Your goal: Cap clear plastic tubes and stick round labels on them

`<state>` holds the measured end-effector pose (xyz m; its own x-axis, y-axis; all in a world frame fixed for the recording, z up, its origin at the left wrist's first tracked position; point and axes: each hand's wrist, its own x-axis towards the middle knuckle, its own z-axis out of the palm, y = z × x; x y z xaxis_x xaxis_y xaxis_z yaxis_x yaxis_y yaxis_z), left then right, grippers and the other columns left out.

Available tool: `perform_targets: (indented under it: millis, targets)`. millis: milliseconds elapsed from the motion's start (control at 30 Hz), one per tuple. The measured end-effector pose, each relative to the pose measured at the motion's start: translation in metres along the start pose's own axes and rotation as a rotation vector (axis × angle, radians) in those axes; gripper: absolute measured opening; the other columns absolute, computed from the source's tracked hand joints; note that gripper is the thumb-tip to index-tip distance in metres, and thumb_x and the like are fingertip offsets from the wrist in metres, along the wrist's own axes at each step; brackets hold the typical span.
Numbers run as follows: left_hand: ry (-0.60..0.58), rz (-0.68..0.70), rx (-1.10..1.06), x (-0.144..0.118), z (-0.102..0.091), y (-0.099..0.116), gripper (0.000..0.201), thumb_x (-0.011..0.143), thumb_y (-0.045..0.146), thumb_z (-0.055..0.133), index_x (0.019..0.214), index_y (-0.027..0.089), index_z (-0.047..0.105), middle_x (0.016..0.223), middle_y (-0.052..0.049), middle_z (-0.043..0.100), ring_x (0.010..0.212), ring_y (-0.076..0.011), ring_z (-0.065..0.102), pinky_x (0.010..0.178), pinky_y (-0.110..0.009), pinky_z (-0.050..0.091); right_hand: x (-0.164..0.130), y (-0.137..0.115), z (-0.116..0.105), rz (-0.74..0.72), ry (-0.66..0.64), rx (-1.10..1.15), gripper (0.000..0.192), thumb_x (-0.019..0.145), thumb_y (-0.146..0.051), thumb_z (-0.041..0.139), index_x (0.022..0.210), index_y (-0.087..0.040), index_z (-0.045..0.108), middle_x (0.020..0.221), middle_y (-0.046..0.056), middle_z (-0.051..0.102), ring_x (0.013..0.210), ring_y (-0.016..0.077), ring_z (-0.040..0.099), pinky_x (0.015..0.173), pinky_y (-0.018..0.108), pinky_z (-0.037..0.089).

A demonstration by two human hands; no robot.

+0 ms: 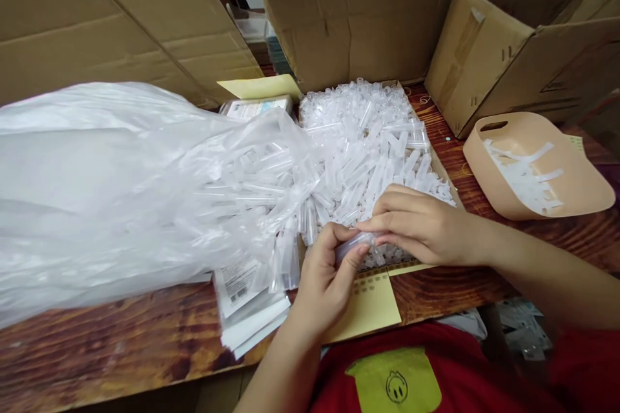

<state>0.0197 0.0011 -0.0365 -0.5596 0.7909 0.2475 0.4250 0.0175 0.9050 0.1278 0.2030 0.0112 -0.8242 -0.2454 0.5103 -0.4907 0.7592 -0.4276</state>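
step: both hands work one clear tube, centre-bottom of frame, probably sticking a label on it or fitting it together
left hand: curled round the tube, thumb on top
right hand: fingertips pinch the tube's far end
tube pile: loose clear tubes, centre, just behind the hands
plastic bag: left, more tubes inside
label sheets: stacked on bench, lower left
beige tray: right, holds white strips
next, likely: needs a steady grip and aligned ends

Red shirt, yellow-green patch (small drawn face), bare forearms
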Motion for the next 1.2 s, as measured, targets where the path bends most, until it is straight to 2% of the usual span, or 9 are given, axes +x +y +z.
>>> perform_targets:
  millis: [233,367,500,600,733,867,1000,1133,1200]
  targets:
    - [-0.107,0.138,0.042,-0.003,0.000,0.000,0.010,0.102,0.019,0.057,0.107,0.023,0.050,0.095,-0.003,0.058,0.085,-0.0138,0.059,0.076,-0.025,0.048,-0.014,-0.014,0.012,0.516,0.006,0.201,0.051,0.109,-0.050,0.041,0.080,-0.016,0.065,0.064,0.001,0.057,0.059,0.0131,0.053,0.059,0.026,0.043]
    - [-0.170,0.037,-0.083,-0.005,-0.001,-0.001,0.007,0.105,0.021,0.053,0.108,0.025,0.049,0.099,-0.003,0.055,0.088,-0.0141,0.056,0.079,-0.027,0.047,-0.017,-0.021,0.006,0.307,0.078,0.153,0.025,0.104,-0.032,0.054,0.121,-0.014,0.061,0.104,0.010,0.071,0.090,0.0170,0.066,0.077,0.028,0.052]
    - [-0.186,-0.026,-0.154,-0.008,-0.002,-0.002,0.005,0.105,0.024,0.053,0.107,0.025,0.049,0.098,-0.003,0.054,0.087,-0.0151,0.054,0.078,-0.028,0.045,-0.018,-0.024,0.008,0.470,0.075,0.182,0.020,0.104,-0.035,0.057,0.099,-0.017,0.064,0.073,0.000,0.064,0.061,0.0113,0.057,0.056,0.023,0.042]
    - [-0.190,-0.071,-0.185,-0.008,-0.002,-0.003,0.005,0.105,0.027,0.053,0.105,0.024,0.049,0.099,-0.004,0.054,0.086,-0.0154,0.054,0.077,-0.029,0.045,-0.019,-0.025,0.007,0.417,0.118,0.197,0.023,0.101,-0.034,0.061,0.114,-0.015,0.062,0.082,0.001,0.066,0.064,0.0108,0.059,0.058,0.022,0.043]
    - [-0.169,-0.049,-0.154,-0.007,-0.001,-0.004,0.006,0.105,0.028,0.055,0.107,0.024,0.050,0.100,-0.004,0.055,0.089,-0.0154,0.054,0.080,-0.029,0.045,-0.018,-0.024,0.005,0.520,0.019,0.165,0.026,0.104,-0.039,0.055,0.089,-0.018,0.060,0.063,-0.003,0.058,0.055,0.0110,0.053,0.054,0.024,0.038]
    - [-0.163,-0.075,-0.167,-0.008,0.000,-0.004,0.007,0.105,0.029,0.054,0.105,0.024,0.049,0.099,-0.004,0.055,0.087,-0.0154,0.055,0.079,-0.030,0.045,-0.018,-0.020,0.010,0.386,0.010,0.165,0.022,0.105,-0.037,0.053,0.109,-0.017,0.060,0.087,0.005,0.070,0.075,0.0151,0.064,0.067,0.026,0.046]
    - [-0.145,-0.065,-0.151,-0.010,0.002,-0.005,0.009,0.105,0.031,0.055,0.103,0.024,0.050,0.097,-0.003,0.055,0.085,-0.0155,0.055,0.078,-0.030,0.045,-0.019,-0.018,0.017,0.484,0.042,0.157,0.036,0.107,-0.045,0.045,0.083,-0.019,0.055,0.066,0.000,0.058,0.058,0.0129,0.053,0.058,0.026,0.038]
    - [-0.145,-0.088,-0.142,-0.011,0.002,-0.006,0.010,0.105,0.032,0.055,0.105,0.024,0.050,0.097,-0.004,0.056,0.084,-0.0166,0.055,0.075,-0.031,0.045,-0.019,-0.017,0.014,0.456,-0.008,0.237,0.027,0.103,-0.045,0.054,0.098,-0.018,0.058,0.085,0.004,0.065,0.070,0.0138,0.056,0.064,0.026,0.041]
    - [-0.148,-0.052,-0.136,-0.011,0.001,-0.006,0.008,0.105,0.030,0.055,0.106,0.024,0.049,0.096,-0.004,0.055,0.084,-0.0162,0.055,0.075,-0.030,0.045,-0.019,-0.016,0.012,0.460,-0.022,0.237,0.034,0.104,-0.045,0.050,0.083,-0.019,0.054,0.071,0.000,0.058,0.063,0.0124,0.050,0.060,0.025,0.036]
